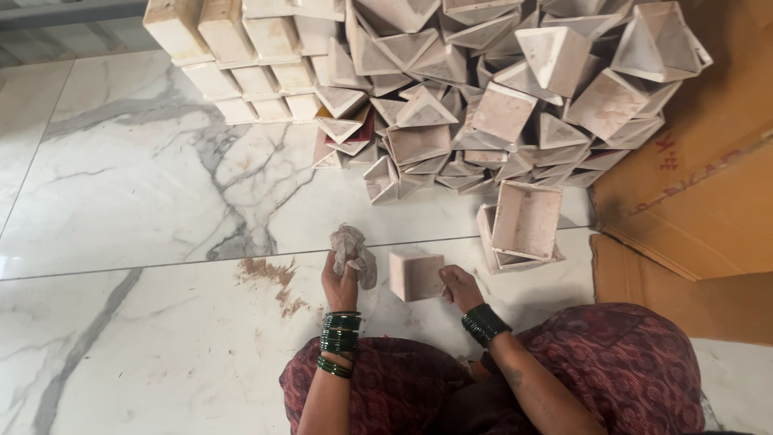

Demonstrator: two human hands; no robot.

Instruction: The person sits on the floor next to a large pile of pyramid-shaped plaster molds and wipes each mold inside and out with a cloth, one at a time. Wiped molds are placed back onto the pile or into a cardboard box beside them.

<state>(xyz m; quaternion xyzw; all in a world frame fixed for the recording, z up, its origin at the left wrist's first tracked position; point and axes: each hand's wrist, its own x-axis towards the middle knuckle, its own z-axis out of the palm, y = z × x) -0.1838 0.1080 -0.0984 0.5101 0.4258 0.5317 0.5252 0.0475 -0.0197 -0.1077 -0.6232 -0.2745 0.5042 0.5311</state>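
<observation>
I watched from the head camera, taking the small pale square pot point(415, 275) on the marble floor point(137, 209) as my landmark. My right hand point(459, 286) was closed on the pot's right side, holding it upside down, base facing up, just above or on the floor; I could not tell which. My left hand point(340, 283) was just left of the pot, fist closed around a crumpled grey rag point(353, 250) that stuck up above the fingers. Further left of the pot, a brown dusty smear point(274, 278) marked the floor. Beyond the pot rose a jumbled heap of similar pots point(499, 97), and up to its left beyond that, neatly stacked ones point(241, 56). Just right of the pot, two nested pots point(523, 221) lay tilted. Far right stood cardboard point(708, 185).
</observation>
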